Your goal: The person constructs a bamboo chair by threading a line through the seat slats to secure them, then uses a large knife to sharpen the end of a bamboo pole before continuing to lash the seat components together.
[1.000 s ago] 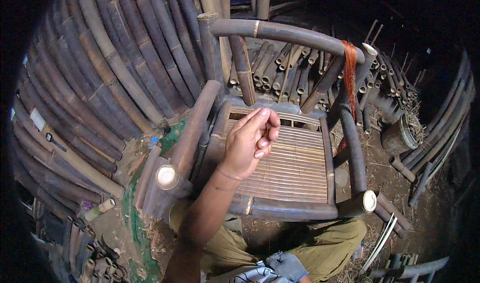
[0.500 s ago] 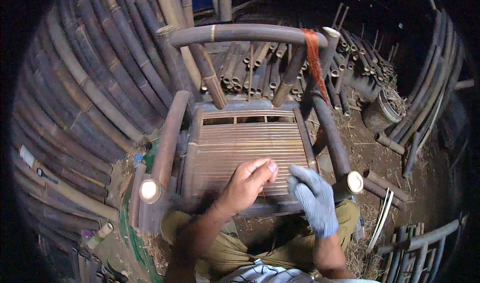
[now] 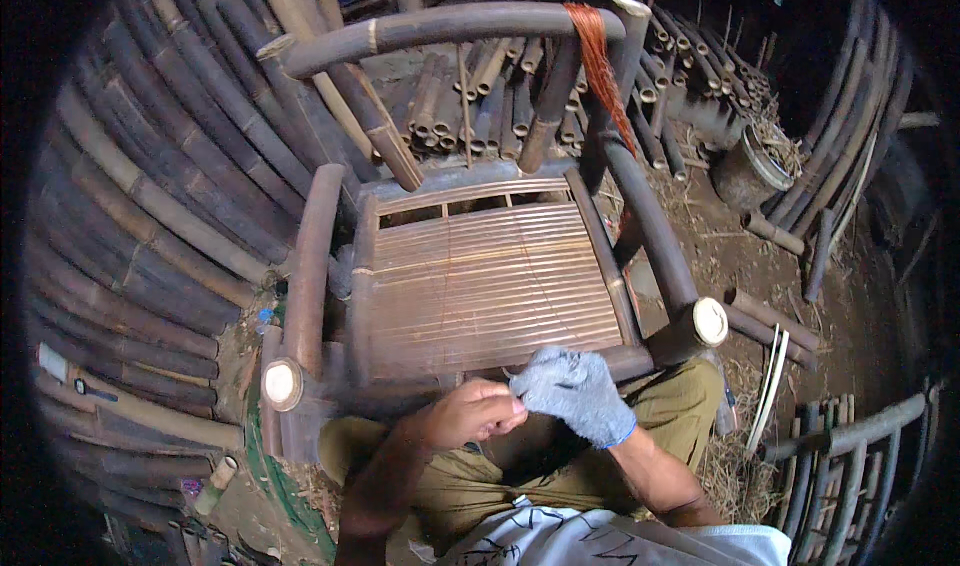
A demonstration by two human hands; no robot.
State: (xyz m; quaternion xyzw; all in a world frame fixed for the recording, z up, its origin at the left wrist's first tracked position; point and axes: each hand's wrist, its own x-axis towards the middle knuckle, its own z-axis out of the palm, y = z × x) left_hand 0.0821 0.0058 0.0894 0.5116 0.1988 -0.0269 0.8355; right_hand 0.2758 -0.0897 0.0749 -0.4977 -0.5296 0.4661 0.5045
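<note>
My bare left hand (image 3: pixel 474 414) is closed, its fingers curled, just in front of the front rail of a dark bamboo armchair (image 3: pixel 322 266). Beside it, my right hand (image 3: pixel 572 394), in a grey knitted glove, is curled closed with its fingertips against the left hand's thumb side. Whatever the fingers pinch is hidden or too thin to see. Slender bamboo strips form the slatted seat (image 3: pixel 490 286) beyond my hands, with thin reddish lines running across them. A bundle of orange strands (image 3: pixel 598 61) hangs over the right end of the top rail.
Long dark bamboo poles (image 3: pixel 160 186) lean at the left. Cut bamboo tubes (image 3: pixel 500 106) are stacked behind the chair. A bucket (image 3: pixel 752 171) of scraps stands at the right, above loose bamboo pieces (image 3: pixel 775 321). A small bamboo frame (image 3: pixel 850 436) sits at the lower right.
Both hands have come down toward my lap and met in front of the seat; before, they were apart above its front edge. The view has shifted, tilting the chair slightly.
</note>
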